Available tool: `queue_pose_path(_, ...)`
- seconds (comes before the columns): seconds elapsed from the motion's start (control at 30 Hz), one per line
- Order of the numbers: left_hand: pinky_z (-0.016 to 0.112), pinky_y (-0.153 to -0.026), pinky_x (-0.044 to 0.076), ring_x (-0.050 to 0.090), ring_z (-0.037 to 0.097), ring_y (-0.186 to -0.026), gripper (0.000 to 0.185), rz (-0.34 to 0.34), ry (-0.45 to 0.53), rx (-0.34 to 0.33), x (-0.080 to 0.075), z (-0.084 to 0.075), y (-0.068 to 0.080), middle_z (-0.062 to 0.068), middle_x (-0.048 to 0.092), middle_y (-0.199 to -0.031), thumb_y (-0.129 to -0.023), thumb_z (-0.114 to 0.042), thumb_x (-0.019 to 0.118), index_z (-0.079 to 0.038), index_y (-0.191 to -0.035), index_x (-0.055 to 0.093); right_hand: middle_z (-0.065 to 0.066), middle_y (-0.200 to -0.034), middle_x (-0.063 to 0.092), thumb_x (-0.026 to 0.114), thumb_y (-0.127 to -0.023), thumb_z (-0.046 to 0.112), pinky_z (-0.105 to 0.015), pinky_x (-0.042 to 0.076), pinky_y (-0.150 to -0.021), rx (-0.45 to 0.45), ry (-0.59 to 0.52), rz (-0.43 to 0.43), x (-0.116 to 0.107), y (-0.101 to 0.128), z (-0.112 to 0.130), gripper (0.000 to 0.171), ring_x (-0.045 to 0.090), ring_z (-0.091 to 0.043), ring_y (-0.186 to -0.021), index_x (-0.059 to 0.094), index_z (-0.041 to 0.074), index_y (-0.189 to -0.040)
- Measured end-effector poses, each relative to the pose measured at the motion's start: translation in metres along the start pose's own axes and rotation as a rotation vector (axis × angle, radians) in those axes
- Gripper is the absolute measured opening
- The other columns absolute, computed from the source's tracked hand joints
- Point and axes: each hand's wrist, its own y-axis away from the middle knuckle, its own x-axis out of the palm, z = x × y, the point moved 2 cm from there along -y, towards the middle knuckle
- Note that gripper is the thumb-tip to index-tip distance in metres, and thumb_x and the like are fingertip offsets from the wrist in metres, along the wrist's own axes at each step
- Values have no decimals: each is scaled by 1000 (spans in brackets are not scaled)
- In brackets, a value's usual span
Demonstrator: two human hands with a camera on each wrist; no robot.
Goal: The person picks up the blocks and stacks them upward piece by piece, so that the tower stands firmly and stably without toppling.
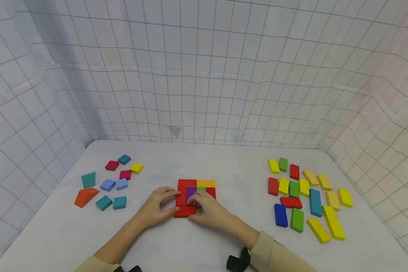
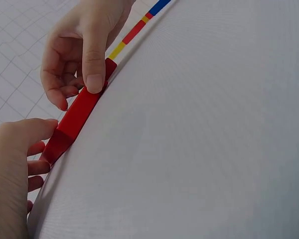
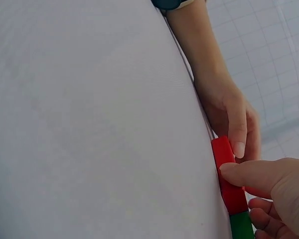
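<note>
A flat square of coloured blocks lies in the middle of the table, with red blocks (image 1: 185, 211) along its left and front sides. My left hand (image 1: 158, 206) is at its left edge, thumb and index fingertips touching the red pieces. Over the square, my right hand (image 1: 209, 209) has bent fingers on a purple block (image 1: 191, 192), which sits inside the red edge. Its thumb (image 3: 254, 174) lies against the front red block (image 3: 234, 199), beside a green block (image 3: 241, 226). A yellow-orange block (image 1: 205, 183) forms the back right corner. My right hand hides part of the square.
To the left lie loose pieces, among them teal blocks (image 1: 119, 203), blue blocks (image 1: 107, 184) and an orange wedge (image 1: 86, 197). Several yellow blocks (image 1: 334, 223), red blocks (image 1: 273, 186) and green blocks (image 1: 297, 220) are spread at the right. A gridded white curtain (image 1: 210, 75) surrounds the table.
</note>
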Motion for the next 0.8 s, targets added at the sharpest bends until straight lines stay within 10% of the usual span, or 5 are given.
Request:
queue_pose_path(0.27, 50, -87, 45, 51, 22, -108, 45, 31, 4, -41, -2, -1, 0, 1, 58, -113, -75, -28, 72, -15, -117, 62, -9, -94, 55, 72, -78, 13, -28, 48, -72, 96, -120, -176, -44, 10, -35, 33, 52, -20, -84, 59, 3, -106)
queue_pose_path(0.47, 49, -86, 46, 51, 21, -107, 45, 19, -8, -19, -2, -2, 0, 1, 58, -112, -75, -25, 73, -14, -116, 62, -15, -98, 57, 71, -79, 9, -34, 48, -73, 340, -33, -378, -86, 47, -92, 35, 53, -25, -87, 59, 1, -110)
queue_pose_path(0.8, 49, -87, 46, 51, 21, -108, 44, 31, 4, -31, -2, -2, 0, 1, 58, -113, -76, -26, 71, -14, -117, 62, -25, -113, 47, 65, -84, 20, -50, 48, -82, 658, 95, -319, -117, 110, -141, 47, 50, -36, -95, 50, -3, -122)
